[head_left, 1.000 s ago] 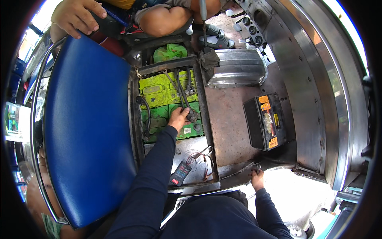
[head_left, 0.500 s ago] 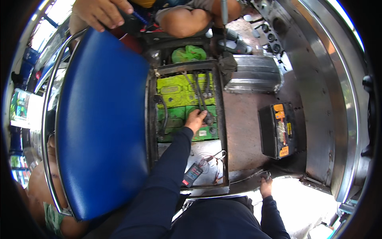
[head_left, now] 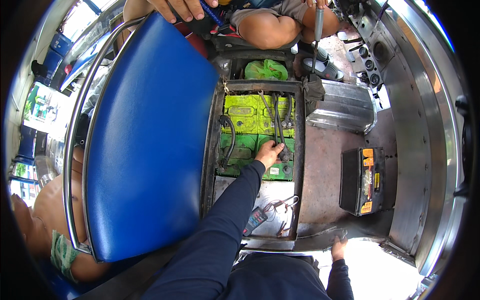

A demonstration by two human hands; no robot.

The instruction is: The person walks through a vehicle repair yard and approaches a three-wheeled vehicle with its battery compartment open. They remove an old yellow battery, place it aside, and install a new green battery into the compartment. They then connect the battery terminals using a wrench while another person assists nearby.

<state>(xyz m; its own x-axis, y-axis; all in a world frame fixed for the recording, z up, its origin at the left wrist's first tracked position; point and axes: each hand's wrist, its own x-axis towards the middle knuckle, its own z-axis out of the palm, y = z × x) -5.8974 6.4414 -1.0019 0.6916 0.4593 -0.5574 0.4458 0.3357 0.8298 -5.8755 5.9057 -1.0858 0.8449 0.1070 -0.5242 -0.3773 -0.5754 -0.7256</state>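
Note:
My left hand reaches across the open metal-framed compartment. Its fingers are closed around the end of a black battery cable, at a terminal of the green battery. Just beyond stands a yellow-green battery with further black cables and an open-end wrench lying on it. On the bare metal nearer me lies a small tester with thin wires. My right hand is closed at the near metal edge of the floor; what its fingertips hold is too small to make out.
A black battery with orange labels stands on the floor at right. A blue padded seat tilts up on the left. Another person's hand grips a grey-handled tool at the far side. A green plastic bag lies beyond the compartment.
My view has shifted, so the scene sits further right. My left hand stays on the cable end and my right at the edge. More of the other person's grey-handled tool shows.

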